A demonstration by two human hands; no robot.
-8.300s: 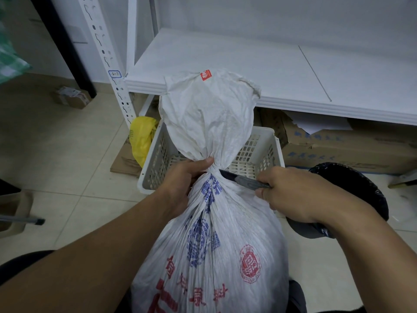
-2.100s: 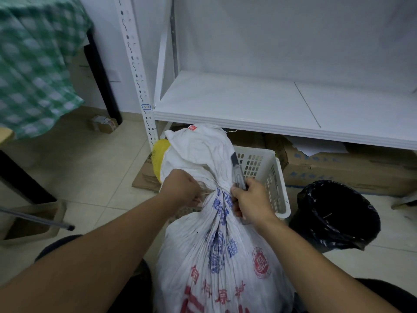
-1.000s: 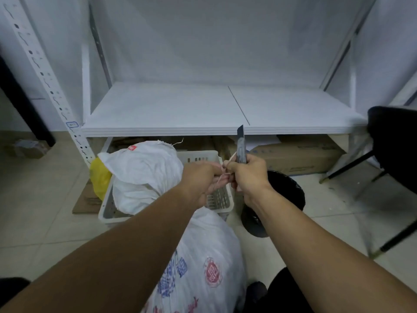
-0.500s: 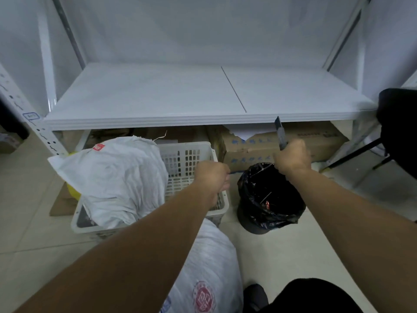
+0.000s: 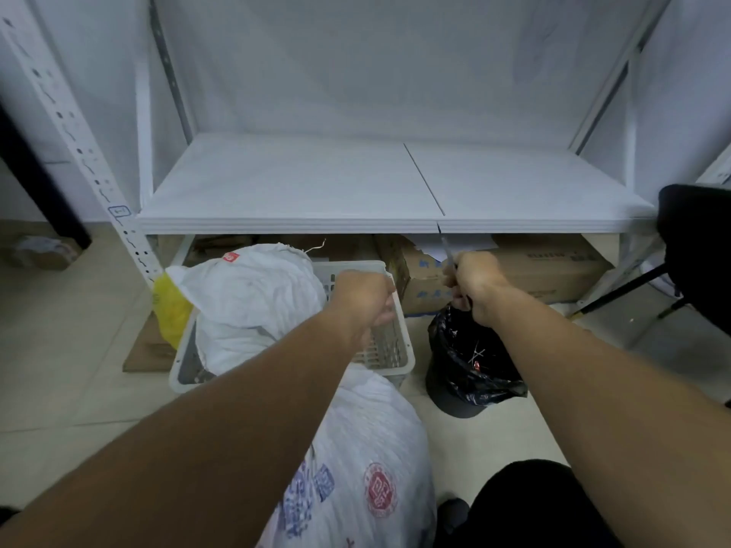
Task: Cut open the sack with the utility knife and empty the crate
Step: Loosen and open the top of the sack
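1. The shelf (image 5: 300, 183) top lies bare and open to reach from the front.
2. Under it, cardboard boxes (image 5: 553, 267) fill the gap.
3. The sack (image 5: 368, 460) slumps over the crate (image 5: 389, 355), blocking most of its opening.
4. The black bin (image 5: 468, 373) stands just beside the crate; bare floor (image 5: 59, 350) lies left.
5. A dark chair (image 5: 700, 255) crowds the right side.

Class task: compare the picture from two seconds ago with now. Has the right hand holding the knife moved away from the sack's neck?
Yes. The right hand, gripping the utility knife, has gone rightward off the sack and now hangs over the black bin.
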